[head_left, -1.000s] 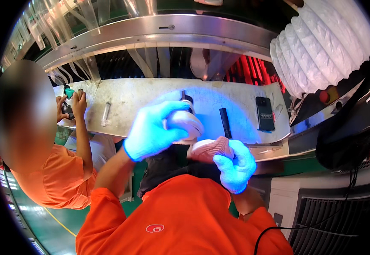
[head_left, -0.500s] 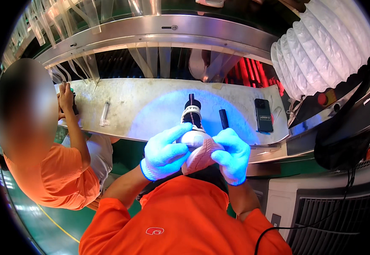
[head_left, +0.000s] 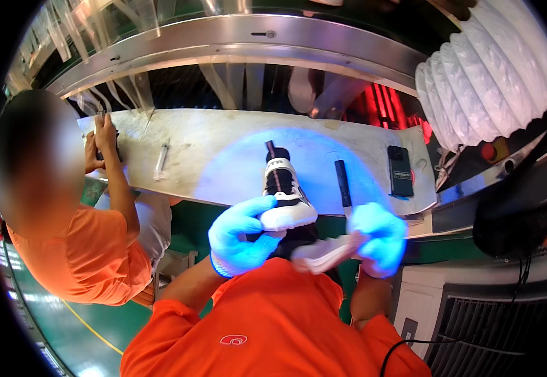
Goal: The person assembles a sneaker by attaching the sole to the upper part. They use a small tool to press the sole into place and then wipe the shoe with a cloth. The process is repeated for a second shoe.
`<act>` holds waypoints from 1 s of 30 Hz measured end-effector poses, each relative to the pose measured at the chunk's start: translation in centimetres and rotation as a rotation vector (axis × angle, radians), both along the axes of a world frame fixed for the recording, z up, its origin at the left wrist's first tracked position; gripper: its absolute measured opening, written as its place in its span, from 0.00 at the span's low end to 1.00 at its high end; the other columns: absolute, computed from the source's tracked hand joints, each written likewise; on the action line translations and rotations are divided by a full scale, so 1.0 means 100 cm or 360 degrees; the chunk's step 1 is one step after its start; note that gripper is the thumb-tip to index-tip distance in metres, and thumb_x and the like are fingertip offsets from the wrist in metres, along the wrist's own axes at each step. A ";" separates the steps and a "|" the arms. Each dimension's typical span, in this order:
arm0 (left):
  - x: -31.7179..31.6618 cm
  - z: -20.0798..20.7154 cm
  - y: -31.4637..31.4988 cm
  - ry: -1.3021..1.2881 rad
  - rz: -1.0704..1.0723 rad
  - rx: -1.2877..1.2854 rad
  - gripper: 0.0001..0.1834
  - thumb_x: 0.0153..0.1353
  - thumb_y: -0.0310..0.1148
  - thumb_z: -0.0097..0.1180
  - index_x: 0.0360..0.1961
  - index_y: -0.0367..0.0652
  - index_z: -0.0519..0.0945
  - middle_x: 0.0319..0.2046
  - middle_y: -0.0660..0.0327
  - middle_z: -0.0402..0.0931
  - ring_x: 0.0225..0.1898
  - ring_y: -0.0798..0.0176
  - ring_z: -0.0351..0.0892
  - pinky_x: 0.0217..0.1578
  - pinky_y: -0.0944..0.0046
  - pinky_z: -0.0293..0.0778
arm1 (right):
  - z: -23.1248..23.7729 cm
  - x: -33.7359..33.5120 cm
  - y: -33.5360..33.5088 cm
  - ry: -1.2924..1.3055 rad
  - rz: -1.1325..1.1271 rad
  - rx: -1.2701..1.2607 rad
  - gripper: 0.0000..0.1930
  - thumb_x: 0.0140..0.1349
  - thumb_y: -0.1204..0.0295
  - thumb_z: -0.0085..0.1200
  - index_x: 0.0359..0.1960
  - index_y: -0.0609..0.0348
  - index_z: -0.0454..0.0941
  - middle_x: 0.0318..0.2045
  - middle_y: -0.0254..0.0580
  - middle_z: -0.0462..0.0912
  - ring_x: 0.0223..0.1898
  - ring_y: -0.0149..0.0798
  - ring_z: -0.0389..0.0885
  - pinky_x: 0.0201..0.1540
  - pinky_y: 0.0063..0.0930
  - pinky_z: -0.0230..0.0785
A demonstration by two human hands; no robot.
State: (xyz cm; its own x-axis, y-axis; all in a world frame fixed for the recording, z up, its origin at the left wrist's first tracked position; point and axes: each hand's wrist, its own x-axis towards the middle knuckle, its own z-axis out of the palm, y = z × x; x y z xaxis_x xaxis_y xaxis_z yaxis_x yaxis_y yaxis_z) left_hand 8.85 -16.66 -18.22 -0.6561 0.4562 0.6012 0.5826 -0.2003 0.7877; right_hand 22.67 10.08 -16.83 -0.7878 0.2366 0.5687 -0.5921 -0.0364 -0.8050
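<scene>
My left hand [head_left: 242, 232], in a pale glove lit blue, is closed around the toe end of a black and white shoe upper [head_left: 279, 179]. The heel end points away from me, with a dark pull loop standing at its far end. In my gloved right hand [head_left: 380, 237], fingers closed on one end, is a pale shoe sole [head_left: 327, 252]. It is smeared by motion and hangs apart from the upper, low in front of my shirt. Just beyond the right hand, a black-handled tool [head_left: 342, 182] lies at the table edge; its near end is partly hidden by the glove.
The pale worktable [head_left: 185, 157] carries a dark phone [head_left: 400, 171] at right and a clear, slim tube [head_left: 161, 162] at left. A metal rail [head_left: 223, 41] runs behind it. A white ribbed duct [head_left: 487, 81] hangs at right. A person in orange [head_left: 91, 257] works at left.
The sole, earlier held against the upper's toe, has swung down and right, away from it, with my right hand. More of the black-handled tool shows. The view has shifted slightly.
</scene>
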 end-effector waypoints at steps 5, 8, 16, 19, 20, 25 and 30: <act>-0.017 0.016 -0.013 -0.0429 0.0031 -0.0215 0.31 0.54 0.24 0.84 0.61 0.35 0.88 0.60 0.55 0.90 0.60 0.57 0.91 0.63 0.59 0.84 | 0.042 0.008 -0.008 0.0622 -0.1015 0.0053 0.18 0.65 0.60 0.74 0.45 0.61 0.84 0.33 0.38 0.74 0.32 0.39 0.74 0.31 0.31 0.66; -0.025 0.023 -0.013 0.0707 0.0177 -0.0440 0.20 0.55 0.25 0.77 0.51 0.41 0.92 0.51 0.53 0.91 0.53 0.48 0.92 0.60 0.50 0.85 | 0.046 -0.006 -0.002 0.0652 -0.0825 0.0451 0.17 0.69 0.58 0.69 0.49 0.57 0.83 0.37 0.42 0.75 0.37 0.44 0.74 0.39 0.39 0.70; -0.026 -0.117 -0.054 0.1379 0.0536 -0.0913 0.19 0.55 0.38 0.76 0.49 0.67 0.90 0.58 0.72 0.87 0.62 0.56 0.82 0.65 0.20 0.71 | -0.103 -0.032 -0.013 -0.0470 -0.0547 0.1300 0.27 0.47 0.75 0.84 0.51 0.56 0.88 0.67 0.54 0.85 0.77 0.67 0.74 0.77 0.55 0.71; -0.028 -0.132 -0.055 0.1399 0.0549 -0.0884 0.18 0.61 0.42 0.78 0.53 0.68 0.90 0.57 0.76 0.87 0.63 0.64 0.80 0.64 0.22 0.73 | -0.114 -0.031 -0.027 -0.0483 -0.0728 0.1438 0.40 0.49 0.73 0.84 0.67 0.55 0.82 0.77 0.59 0.76 0.82 0.71 0.67 0.80 0.59 0.67; -0.022 -0.137 -0.059 0.1372 0.0579 -0.0857 0.18 0.61 0.42 0.78 0.52 0.68 0.90 0.57 0.76 0.87 0.63 0.64 0.80 0.62 0.23 0.74 | -0.122 -0.028 -0.033 -0.0518 -0.0744 0.1492 0.41 0.51 0.73 0.82 0.71 0.54 0.80 0.79 0.60 0.74 0.82 0.73 0.65 0.80 0.60 0.65; -0.034 -0.133 -0.063 0.1457 0.0474 -0.0815 0.16 0.62 0.45 0.77 0.51 0.70 0.89 0.56 0.77 0.87 0.63 0.66 0.81 0.60 0.25 0.75 | -0.144 -0.032 -0.036 -0.0465 -0.0907 0.1551 0.38 0.51 0.72 0.80 0.69 0.54 0.83 0.79 0.59 0.75 0.82 0.71 0.67 0.81 0.60 0.65; -0.035 -0.133 -0.064 0.1455 0.0472 -0.0795 0.17 0.62 0.42 0.77 0.51 0.71 0.88 0.55 0.76 0.88 0.60 0.65 0.83 0.62 0.24 0.76 | -0.153 -0.034 -0.037 -0.0452 -0.0984 0.1603 0.37 0.50 0.72 0.80 0.67 0.53 0.86 0.78 0.59 0.76 0.81 0.70 0.69 0.80 0.58 0.66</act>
State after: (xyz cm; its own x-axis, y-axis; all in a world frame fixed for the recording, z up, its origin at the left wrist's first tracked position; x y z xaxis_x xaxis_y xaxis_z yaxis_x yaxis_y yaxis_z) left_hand 5.34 -23.01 -31.51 -0.1785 0.6821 0.7091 0.9632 0.2683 -0.0157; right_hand 19.22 6.33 -32.09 -0.8247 0.1684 0.5400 -0.0862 0.9061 -0.4141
